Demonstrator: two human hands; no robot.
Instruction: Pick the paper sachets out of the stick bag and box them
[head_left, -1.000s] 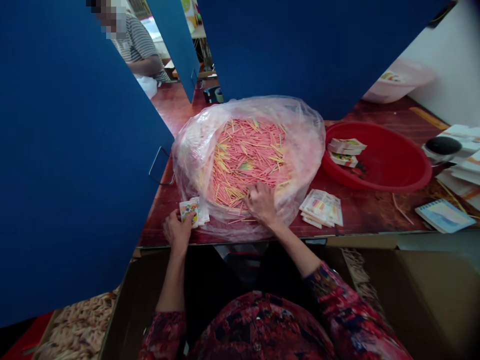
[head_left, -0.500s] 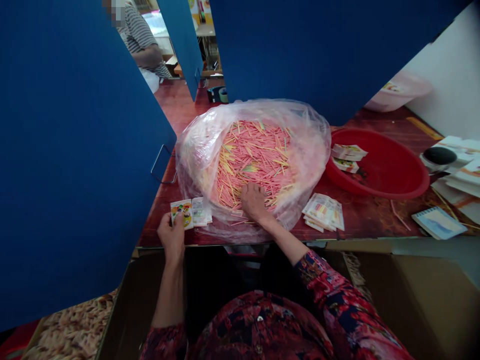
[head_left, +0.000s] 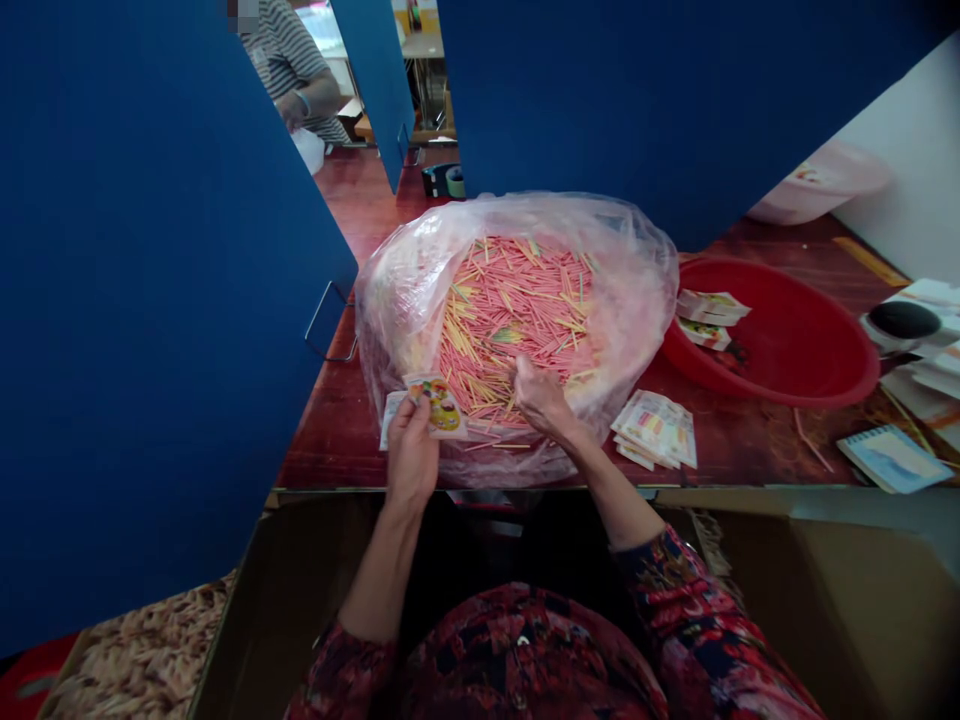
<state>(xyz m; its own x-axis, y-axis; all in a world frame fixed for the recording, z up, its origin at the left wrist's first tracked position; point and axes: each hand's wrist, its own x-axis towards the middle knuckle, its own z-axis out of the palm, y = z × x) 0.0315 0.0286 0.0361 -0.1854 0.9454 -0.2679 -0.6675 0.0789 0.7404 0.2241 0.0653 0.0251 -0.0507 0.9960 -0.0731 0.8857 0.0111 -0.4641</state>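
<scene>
Blue panels (head_left: 577, 100) stand around a dark red tabletop (head_left: 322, 435). At its near edge, the person's left hand (head_left: 412, 440) pinches a small printed packet (head_left: 448, 412) between thumb and fingers, holding it over the front left edge of a clear plastic bag (head_left: 630, 260). A paler packet (head_left: 388, 415) shows just behind that hand. The right hand (head_left: 541, 398) is over the front of the bag's opening, its fingers curled in at the sticks (head_left: 517, 290); whether they grip any cannot be told. The sticks, mostly pink with some yellow and a few green, lie heaped inside the open bag, in the middle of the tabletop.

Just right of the bag, near the front edge, lies a pile of packets (head_left: 654, 430). Behind it sits a red basin (head_left: 802, 345) with bundled packets (head_left: 709, 318) at its left side. Farther right are a notepad (head_left: 892, 458) and a dark-topped round container (head_left: 904, 322); a pale basin (head_left: 829, 185) stands behind. Beyond the panels at far left, a person in a striped top (head_left: 296, 50) is partly visible.
</scene>
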